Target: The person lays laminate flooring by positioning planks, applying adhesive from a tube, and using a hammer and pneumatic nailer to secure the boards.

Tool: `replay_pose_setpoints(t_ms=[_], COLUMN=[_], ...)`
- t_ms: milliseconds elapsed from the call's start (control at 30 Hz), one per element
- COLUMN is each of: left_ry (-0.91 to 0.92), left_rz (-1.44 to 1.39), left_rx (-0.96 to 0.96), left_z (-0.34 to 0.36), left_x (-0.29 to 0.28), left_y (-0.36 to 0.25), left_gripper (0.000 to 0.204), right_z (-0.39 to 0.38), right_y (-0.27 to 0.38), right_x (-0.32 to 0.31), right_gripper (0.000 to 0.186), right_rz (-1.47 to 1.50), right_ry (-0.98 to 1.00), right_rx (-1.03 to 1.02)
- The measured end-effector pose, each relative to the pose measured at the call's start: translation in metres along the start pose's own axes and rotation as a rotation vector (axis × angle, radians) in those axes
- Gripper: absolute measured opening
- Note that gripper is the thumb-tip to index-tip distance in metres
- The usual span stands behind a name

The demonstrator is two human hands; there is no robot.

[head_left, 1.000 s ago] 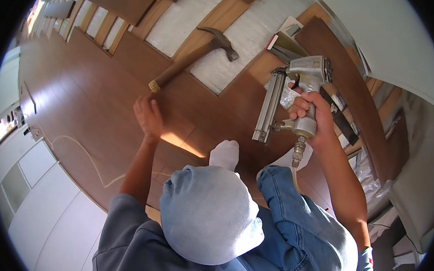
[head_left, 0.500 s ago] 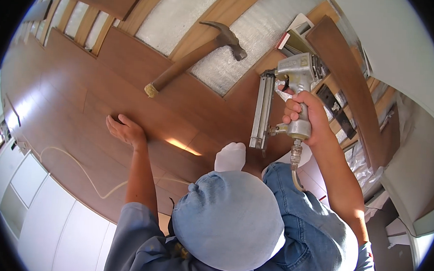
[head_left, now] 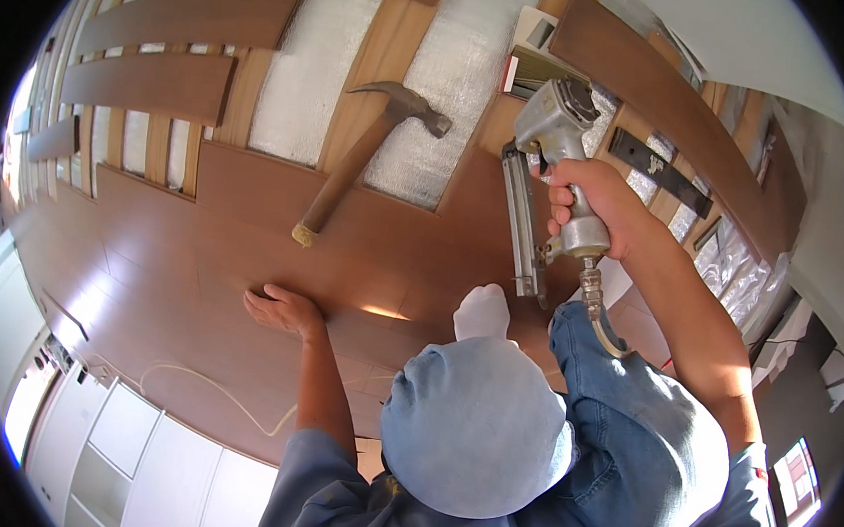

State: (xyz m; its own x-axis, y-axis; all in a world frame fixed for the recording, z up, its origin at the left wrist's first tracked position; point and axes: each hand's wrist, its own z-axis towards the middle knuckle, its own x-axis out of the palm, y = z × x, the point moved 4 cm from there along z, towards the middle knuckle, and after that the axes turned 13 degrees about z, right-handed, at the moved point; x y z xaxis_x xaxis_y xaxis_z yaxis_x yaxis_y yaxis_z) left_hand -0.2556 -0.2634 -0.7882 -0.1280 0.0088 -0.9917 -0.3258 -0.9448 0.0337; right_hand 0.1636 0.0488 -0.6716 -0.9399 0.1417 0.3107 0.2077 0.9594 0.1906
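Our right hand (head_left: 589,211) is gripping the nail gun (head_left: 543,174) above the floorboards (head_left: 201,250); our left hand (head_left: 284,308), flat and released, is probably sitting near enough to risk a stray nail.

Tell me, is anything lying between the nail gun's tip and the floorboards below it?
Nothing visible does. The right hand holds the nail gun over bare brown boards. The hammer lies off to the left, and the left hand presses the boards farther left.

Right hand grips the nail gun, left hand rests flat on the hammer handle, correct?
Not quite. In the head view the right hand does grip the nail gun, but the left hand rests flat on the wood floor; the hammer lies apart from it, untouched.
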Motion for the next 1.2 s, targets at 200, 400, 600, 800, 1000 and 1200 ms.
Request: replay_pose_setpoints(t_ms=[200, 400, 600, 800, 1000, 1200], left_ry=[-0.008, -0.021, -0.051, -0.029, -0.033, -0.037], left_rz=[-0.024, -0.008, 0.035, 0.04, 0.078, 0.135], left_rx=[0.005, 0.015, 0.071, 0.066, 0.074, 0.06], left_z=[-0.003, 0.0, -0.001, -0.001, 0.003, 0.005], left_x=[0.003, 0.008, 0.01, 0.012, 0.015, 0.019], left_y=[0.004, 0.008, 0.012, 0.009, 0.012, 0.016], left_gripper=[0.059, 0.06, 0.059, 0.061, 0.061, 0.062], right_z=[-0.004, -0.011, -0.048, -0.064, -0.064, -0.067], right_y=[-0.01, -0.012, -0.012, -0.017, -0.022, -0.021], right_x=[-0.013, -0.033, -0.106, -0.149, -0.157, -0.168], right_gripper=[0.03, 0.033, 0.036, 0.034, 0.03, 0.033], right_rz=[0.125, 0.103, 0.064, 0.072, 0.108, 0.083], right_ry=[0.013, 0.023, -0.082, -0.103, -0.124, -0.086], right_rx=[0.0, -0.038, -0.029, -0.055, -0.035, -0.04])
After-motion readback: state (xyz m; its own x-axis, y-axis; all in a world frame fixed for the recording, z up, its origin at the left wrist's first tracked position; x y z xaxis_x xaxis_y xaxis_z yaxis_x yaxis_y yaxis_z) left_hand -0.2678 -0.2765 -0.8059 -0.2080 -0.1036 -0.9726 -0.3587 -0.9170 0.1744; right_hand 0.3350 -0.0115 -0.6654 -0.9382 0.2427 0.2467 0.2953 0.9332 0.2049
